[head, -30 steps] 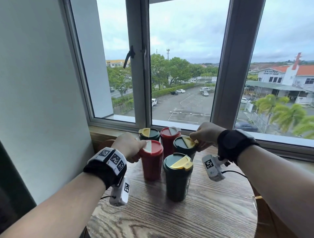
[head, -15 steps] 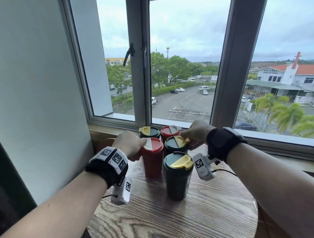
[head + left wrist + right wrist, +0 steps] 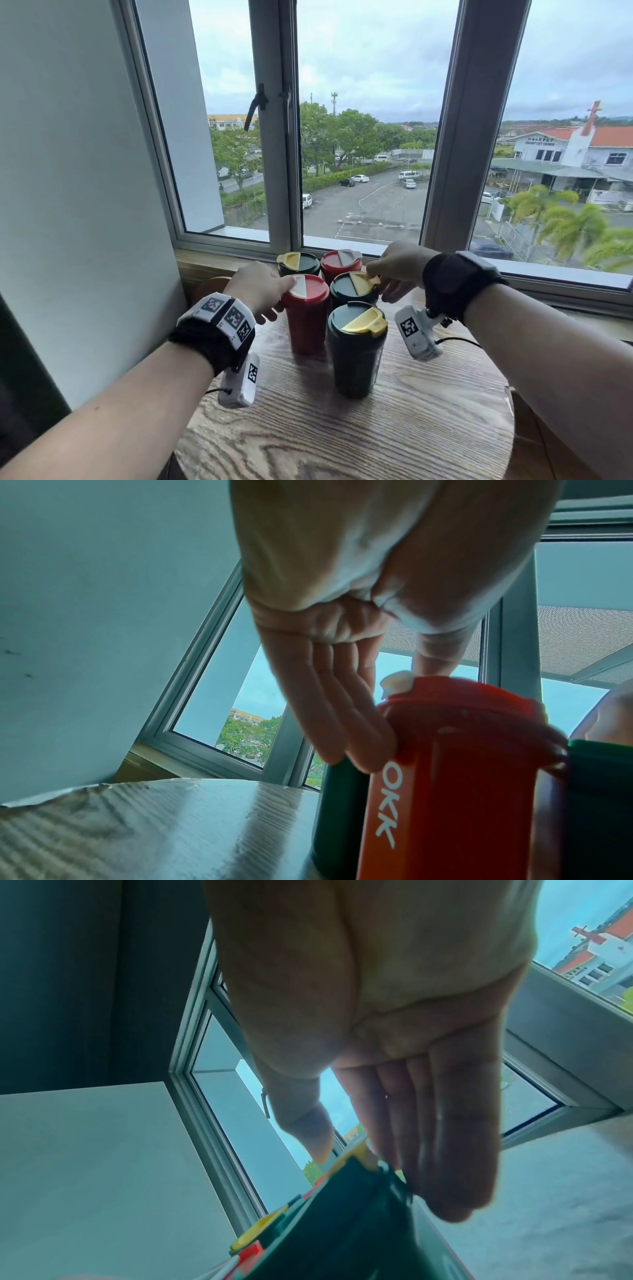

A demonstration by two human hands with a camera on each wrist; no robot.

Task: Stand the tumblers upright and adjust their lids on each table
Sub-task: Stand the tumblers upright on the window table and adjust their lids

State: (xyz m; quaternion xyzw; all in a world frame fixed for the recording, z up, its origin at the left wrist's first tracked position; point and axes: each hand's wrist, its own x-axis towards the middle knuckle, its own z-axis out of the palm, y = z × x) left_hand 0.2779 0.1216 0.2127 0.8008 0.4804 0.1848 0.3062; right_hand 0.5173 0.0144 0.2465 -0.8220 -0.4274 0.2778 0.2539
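Several tumblers stand upright in a cluster on the round wooden table point(image 3: 342, 438). My left hand point(image 3: 284, 294) holds the lid of the front red tumbler point(image 3: 305, 322). Its thumb sits on the white flap point(image 3: 397, 683) and its fingers point(image 3: 359, 737) lie against the lid's rim. My right hand point(image 3: 376, 284) pinches the raised yellow flap point(image 3: 363, 282) of the middle green tumbler point(image 3: 344, 291). The right wrist view shows the right hand point(image 3: 377, 1172) with thumb and fingers either side of that flap point(image 3: 352, 1153). A green tumbler point(image 3: 356, 359) stands nearest me, its yellow flap partly raised.
A green tumbler point(image 3: 301, 262) and a red one point(image 3: 339, 263) stand at the back against the wooden window sill point(image 3: 212, 260). A white wall point(image 3: 68, 205) runs close on the left. The table's near half is bare wood.
The left thumb has come up onto the red tumbler's white flap. The right hand stays on the green tumbler's yellow flap. No tumbler has moved.
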